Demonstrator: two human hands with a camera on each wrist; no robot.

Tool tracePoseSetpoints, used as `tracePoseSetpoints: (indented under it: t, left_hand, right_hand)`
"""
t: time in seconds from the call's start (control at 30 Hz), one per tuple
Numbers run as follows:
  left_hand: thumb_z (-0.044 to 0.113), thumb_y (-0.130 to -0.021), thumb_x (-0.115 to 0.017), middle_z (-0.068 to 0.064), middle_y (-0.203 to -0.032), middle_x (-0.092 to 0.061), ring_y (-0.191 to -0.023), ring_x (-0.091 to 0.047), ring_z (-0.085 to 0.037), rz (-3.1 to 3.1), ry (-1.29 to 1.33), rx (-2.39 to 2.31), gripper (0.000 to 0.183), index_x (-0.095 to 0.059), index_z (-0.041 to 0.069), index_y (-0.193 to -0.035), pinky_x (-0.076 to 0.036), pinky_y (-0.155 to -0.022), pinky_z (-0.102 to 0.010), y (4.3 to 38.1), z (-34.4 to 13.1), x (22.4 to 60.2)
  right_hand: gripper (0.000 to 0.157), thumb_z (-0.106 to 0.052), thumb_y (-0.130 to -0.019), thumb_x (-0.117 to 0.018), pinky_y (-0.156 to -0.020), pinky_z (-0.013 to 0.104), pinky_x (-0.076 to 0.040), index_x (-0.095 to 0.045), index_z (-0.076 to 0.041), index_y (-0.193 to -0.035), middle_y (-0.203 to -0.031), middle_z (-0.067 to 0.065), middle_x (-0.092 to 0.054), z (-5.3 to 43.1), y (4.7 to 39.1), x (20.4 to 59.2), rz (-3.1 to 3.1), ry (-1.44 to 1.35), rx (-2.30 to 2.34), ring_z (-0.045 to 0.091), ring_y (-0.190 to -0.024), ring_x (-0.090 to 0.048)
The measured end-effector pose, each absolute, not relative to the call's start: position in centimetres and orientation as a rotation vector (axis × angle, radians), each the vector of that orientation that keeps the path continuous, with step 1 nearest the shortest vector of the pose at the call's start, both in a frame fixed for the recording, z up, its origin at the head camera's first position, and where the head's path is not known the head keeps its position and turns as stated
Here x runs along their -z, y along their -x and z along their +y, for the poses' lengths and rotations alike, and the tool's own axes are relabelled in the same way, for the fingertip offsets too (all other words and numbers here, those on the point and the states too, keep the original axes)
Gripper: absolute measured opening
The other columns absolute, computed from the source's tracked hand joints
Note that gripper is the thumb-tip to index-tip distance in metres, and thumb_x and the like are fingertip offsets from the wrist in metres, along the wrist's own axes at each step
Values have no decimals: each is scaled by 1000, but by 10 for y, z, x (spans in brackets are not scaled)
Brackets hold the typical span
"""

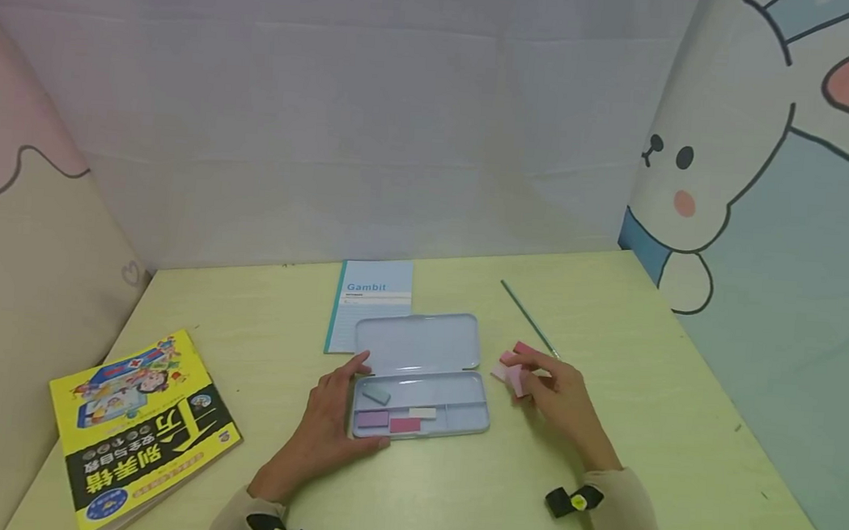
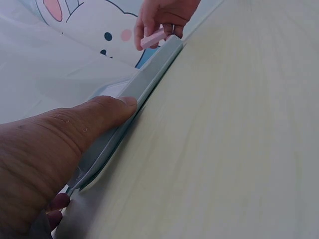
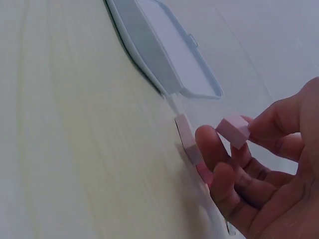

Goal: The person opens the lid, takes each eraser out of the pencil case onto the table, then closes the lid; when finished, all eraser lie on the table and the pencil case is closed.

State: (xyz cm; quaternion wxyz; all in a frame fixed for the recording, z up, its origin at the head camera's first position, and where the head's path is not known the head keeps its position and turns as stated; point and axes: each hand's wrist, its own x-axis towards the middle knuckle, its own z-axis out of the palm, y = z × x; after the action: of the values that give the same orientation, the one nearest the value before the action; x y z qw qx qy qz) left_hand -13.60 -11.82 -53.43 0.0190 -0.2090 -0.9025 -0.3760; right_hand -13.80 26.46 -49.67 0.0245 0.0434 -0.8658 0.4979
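Note:
An open light-blue pencil case (image 1: 420,344) lies on the table with its lid folded back. Small eraser-like blocks are in its tray: a grey-blue one (image 1: 376,395), a purple one (image 1: 372,419), a dark pink one (image 1: 405,425) and a white one (image 1: 423,412). My left hand (image 1: 329,412) holds the case's left end, thumb (image 2: 117,107) against the front wall. To the right of the case, my right hand (image 1: 561,399) pinches a light pink block (image 3: 234,131) between thumb and finger. Other pink blocks (image 3: 186,137) lie on the table beside that hand, partly hidden.
A notebook (image 1: 375,290) lies behind the case, partly under its lid. Beyond the right hand is a thin green pencil-like stick (image 1: 527,313). A thick yellow and black book (image 1: 140,434) rests at the table's left. Fabric walls surround the table (image 1: 676,442).

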Motion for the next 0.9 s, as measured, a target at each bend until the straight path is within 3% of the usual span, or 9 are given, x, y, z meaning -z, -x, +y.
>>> tracePoseSetpoints:
  t: [0.1,0.17,0.3,0.4,0.6,0.9]
  left_hand:
    - [41,-69,-100,3,-155,-50,-142,-45,-29,-2806,644,1174,128,-23,26,-171,-32,-118,-57,136,-118,534]
    - [41,-70,-100,3,-155,-50,-142,-45,-29,-2806,647,1173,128,-23,26,-171,-32,-118,-56,136,-118,534]
    - [41,-70,-100,2,-155,-50,-143,-45,-30,-2802,652,1173,127,-24,25,-170,-33,-117,-57,135,-119,534]
    - [41,-70,-100,2,-156,-50,-143,-45,-30,-2799,652,1180,126,-25,26,-170,-32,-117,-56,135,-118,533]
    - [41,-70,-100,3,-156,-50,-142,-46,-30,-2793,655,1181,126,-25,27,-170,-32,-117,-56,136,-119,535]
    - [41,-70,-100,3,-156,-50,-142,-45,-30,-2803,649,1184,126,-25,27,-170,-32,-118,-57,136,-119,534]
  right_hand:
    - [28,-9,-106,-58,-66,22,-53,-75,-9,-129,-127,20,-74,275,140,496,-2727,81,-1445,13,-84,-75]
    - [30,-11,-105,-56,-59,24,-48,-73,-11,-130,-118,21,-73,281,140,495,-2749,190,-1382,13,-65,-69]
    - [31,-12,-104,-56,-52,26,-41,-74,-10,-130,-118,24,-73,289,142,497,-2753,264,-1276,10,-56,-62]
    - [29,-13,-105,-57,-53,26,-42,-75,-9,-128,-116,24,-73,292,144,500,-2758,264,-1214,12,-60,-60]
    - [29,-11,-101,-58,-72,31,-42,-78,-7,-123,-113,20,-75,292,144,504,-2803,249,-1029,21,-83,-55]
    - [26,-12,-99,-60,-62,28,-41,-77,-7,-117,-104,17,-76,287,144,507,-2740,298,-1009,15,-68,-51]
